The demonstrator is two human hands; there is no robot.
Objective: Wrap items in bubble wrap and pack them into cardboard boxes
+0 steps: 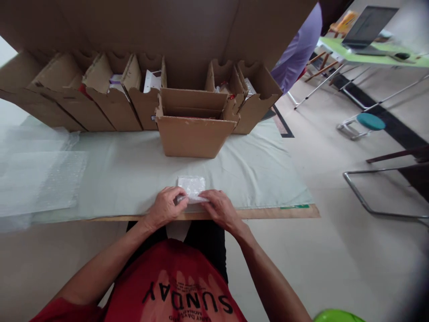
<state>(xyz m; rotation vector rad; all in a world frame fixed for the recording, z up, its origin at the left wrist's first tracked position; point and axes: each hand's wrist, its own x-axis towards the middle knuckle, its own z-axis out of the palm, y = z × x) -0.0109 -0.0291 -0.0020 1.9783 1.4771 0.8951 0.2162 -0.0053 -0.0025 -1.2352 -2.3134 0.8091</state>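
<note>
So the person in the red shirt is sitting at the worktop (284,212) and fiddling with a small bubble-wrapped packet (191,184). The left grip (164,206) is pinching the packet's near edge at the left corner, with the fingers curled in tight on the wrap. The right grip (219,208) is doing the same from the other side, fingertips pressing on the near right corner. Both are clamped on the wrap, not loose. The packet is lying flat on the pale green cloth (268,179), poking out just beyond the two grips and sitting right between them, close to the worktop's front edge.

Straight ahead of the grips, well past the packet, an open cardboard box (192,136) is standing with its flaps up; I can't tell what's in it. Behind that, a row of cardboard bins (110,107) is running across the back, with papers or packets sticking up in a few. Way off to the left of the left grip, some bubble wrap sheets (43,183) are lying flat. Far off to the right of the right grip, away from the worktop, someone in purple (301,44) is standing near a green table carrying a laptop (367,24), and a teal stool (370,121) is sitting on the floor.
</note>
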